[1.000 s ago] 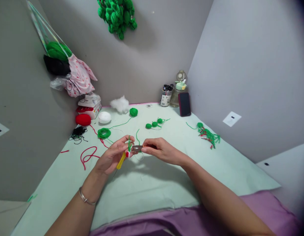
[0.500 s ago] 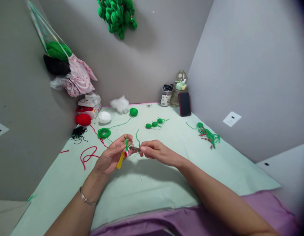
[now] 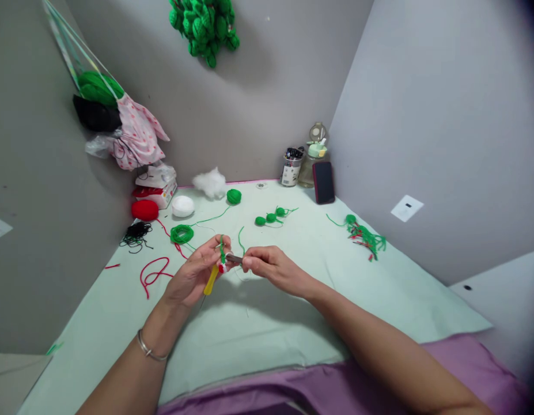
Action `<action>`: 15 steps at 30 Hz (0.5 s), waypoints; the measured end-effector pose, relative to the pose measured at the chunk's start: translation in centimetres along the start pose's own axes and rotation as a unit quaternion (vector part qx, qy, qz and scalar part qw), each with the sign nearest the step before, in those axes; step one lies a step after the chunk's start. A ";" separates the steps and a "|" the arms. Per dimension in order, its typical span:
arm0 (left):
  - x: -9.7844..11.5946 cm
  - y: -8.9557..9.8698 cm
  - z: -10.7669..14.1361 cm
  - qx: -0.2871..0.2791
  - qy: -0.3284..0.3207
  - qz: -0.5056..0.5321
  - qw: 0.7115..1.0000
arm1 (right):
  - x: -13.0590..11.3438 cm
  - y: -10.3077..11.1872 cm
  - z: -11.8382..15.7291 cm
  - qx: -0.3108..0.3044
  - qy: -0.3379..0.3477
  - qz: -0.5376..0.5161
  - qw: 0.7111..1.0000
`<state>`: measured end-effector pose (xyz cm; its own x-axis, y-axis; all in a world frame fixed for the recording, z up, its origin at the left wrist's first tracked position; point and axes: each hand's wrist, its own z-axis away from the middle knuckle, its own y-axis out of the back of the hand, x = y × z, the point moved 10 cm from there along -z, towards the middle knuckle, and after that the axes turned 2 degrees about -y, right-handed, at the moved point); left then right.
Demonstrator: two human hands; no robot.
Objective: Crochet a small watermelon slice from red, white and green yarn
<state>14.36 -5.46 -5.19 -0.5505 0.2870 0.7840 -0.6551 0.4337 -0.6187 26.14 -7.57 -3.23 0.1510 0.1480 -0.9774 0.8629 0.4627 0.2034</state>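
Observation:
My left hand (image 3: 193, 274) is closed around a small red, white and green crochet piece (image 3: 222, 266), and a yellow-handled hook (image 3: 211, 280) hangs tilted below its fingers. Pinched in my right hand (image 3: 267, 264) is a slim dark metal tool (image 3: 235, 259), whose tip meets the piece; its exact kind is too small to tell. A green yarn end (image 3: 241, 237) rises beside my right fingertips.
Left on the mat are a red yarn ball (image 3: 144, 210), white ball (image 3: 182, 206), green coil (image 3: 182, 234) and black threads (image 3: 137, 235). Behind lie three green balls (image 3: 271, 218); a phone (image 3: 324, 183) leans near a bottle (image 3: 307, 170). Green scraps (image 3: 366, 237) lie right.
The metal tool in my right hand has turned slightly and shows more of its length at the piece. My right hand has shifted a little left; my left hand has barely moved.

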 end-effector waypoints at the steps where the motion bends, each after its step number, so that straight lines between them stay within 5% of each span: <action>1: 0.0 0.0 0.0 -0.002 0.000 -0.001 1.000 | 0.0 0.0 0.0 0.001 0.000 -0.001 1.000; 15: 0.1 -0.7 0.1 -0.014 -0.003 -0.001 1.000 | 0.5 0.4 -0.3 0.016 0.009 0.003 1.000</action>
<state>14.73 -5.78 -4.69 -0.5534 0.2805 0.7843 -0.6413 0.4574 -0.6161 26.37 -7.05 -3.67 0.1478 0.1666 -0.9749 0.8767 0.4343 0.2071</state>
